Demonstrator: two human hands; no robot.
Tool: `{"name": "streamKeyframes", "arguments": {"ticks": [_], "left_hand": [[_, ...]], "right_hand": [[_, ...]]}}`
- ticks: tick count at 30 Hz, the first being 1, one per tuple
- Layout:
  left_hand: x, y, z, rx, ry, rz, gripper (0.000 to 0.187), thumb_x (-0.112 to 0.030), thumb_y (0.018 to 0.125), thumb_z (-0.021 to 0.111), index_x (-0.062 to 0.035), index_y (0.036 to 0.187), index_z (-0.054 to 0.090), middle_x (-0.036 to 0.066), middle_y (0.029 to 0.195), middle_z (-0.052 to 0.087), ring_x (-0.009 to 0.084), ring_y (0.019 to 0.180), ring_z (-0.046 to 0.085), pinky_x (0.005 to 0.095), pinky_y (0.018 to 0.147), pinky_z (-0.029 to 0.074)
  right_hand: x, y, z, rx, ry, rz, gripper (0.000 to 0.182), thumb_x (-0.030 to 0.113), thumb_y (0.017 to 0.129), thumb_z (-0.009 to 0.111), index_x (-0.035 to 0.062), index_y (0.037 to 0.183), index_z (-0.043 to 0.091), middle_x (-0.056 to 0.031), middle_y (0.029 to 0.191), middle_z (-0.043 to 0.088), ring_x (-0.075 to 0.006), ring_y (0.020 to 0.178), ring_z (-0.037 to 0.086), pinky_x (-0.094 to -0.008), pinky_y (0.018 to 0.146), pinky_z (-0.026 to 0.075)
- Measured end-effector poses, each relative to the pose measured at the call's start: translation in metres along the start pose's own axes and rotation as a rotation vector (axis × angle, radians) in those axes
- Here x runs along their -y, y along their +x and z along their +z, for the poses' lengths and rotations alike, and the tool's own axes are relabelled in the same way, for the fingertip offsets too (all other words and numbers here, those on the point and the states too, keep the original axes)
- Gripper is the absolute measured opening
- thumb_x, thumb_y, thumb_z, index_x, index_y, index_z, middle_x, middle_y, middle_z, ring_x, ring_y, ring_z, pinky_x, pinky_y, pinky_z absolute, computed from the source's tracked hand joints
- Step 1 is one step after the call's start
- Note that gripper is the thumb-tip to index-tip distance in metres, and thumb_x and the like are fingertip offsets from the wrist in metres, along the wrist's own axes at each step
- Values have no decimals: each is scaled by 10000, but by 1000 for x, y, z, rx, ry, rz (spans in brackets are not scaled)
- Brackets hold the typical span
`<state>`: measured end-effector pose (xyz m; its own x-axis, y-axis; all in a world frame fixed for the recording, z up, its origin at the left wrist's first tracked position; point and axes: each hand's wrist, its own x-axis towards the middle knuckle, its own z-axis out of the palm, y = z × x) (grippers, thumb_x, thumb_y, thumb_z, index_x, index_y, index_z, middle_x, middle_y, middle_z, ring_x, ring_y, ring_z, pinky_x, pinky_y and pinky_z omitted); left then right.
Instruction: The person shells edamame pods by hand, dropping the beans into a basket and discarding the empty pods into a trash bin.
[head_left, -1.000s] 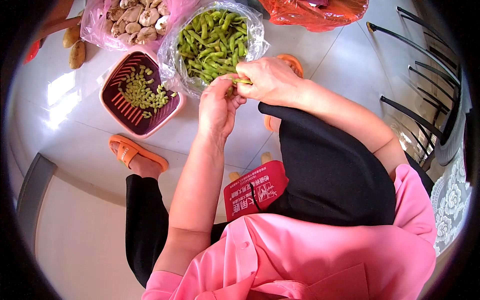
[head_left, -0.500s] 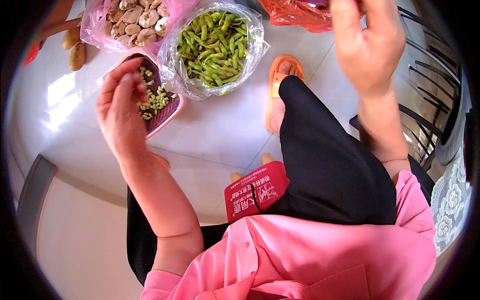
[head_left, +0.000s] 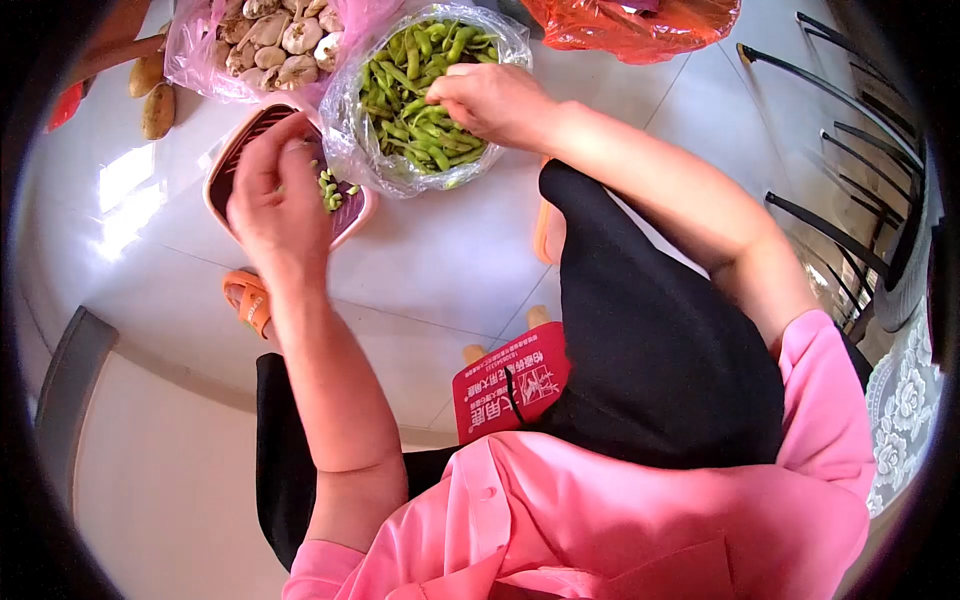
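Left hand [head_left: 285, 205] over basket [head_left: 366, 208], near edge | right hand [head_left: 495, 103] over bag [head_left: 514, 50], right edge | both grips: can't tell | pinch pods [head_left: 440, 150] singly, lightly

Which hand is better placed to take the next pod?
Probably the right hand: its fingers are at the green pods in the clear bag, while the left hand is over the basket of shelled beans.
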<state>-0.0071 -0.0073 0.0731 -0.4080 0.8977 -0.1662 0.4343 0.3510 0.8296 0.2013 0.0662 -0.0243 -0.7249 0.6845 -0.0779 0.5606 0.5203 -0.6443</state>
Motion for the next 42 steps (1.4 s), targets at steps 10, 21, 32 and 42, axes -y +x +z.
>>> {"name": "streamKeyframes", "arguments": {"ticks": [10,21,32,42], "left_hand": [[61,-32,59,214,63,-256,264,-110,833,506,5,1059,580,168,957,641,249,870,621,330,794,473],[3,-50,76,171,131,69,276,-122,800,673,-1,1040,614,88,936,653,121,826,597,244,736,472],[-7,-50,80,172,-207,-226,304,-103,796,671,26,1063,605,116,857,676,112,730,616,244,679,493],[-8,-60,85,146,-228,-223,255,-51,815,647,50,1043,593,78,900,660,102,803,601,227,730,483]], "right_hand": [[2,16,10,157,-67,98,156,214,745,581,120,864,549,-131,632,577,-338,666,593,-443,578,457],[36,-13,-34,214,1113,728,187,211,806,681,54,876,607,55,668,528,-21,532,399,-184,469,309],[36,-23,-49,185,1069,661,188,226,820,666,48,877,672,61,622,503,-17,531,372,-187,465,284],[44,-24,-43,124,973,633,55,92,744,604,42,720,599,47,658,535,-27,591,436,-201,521,353]]}}
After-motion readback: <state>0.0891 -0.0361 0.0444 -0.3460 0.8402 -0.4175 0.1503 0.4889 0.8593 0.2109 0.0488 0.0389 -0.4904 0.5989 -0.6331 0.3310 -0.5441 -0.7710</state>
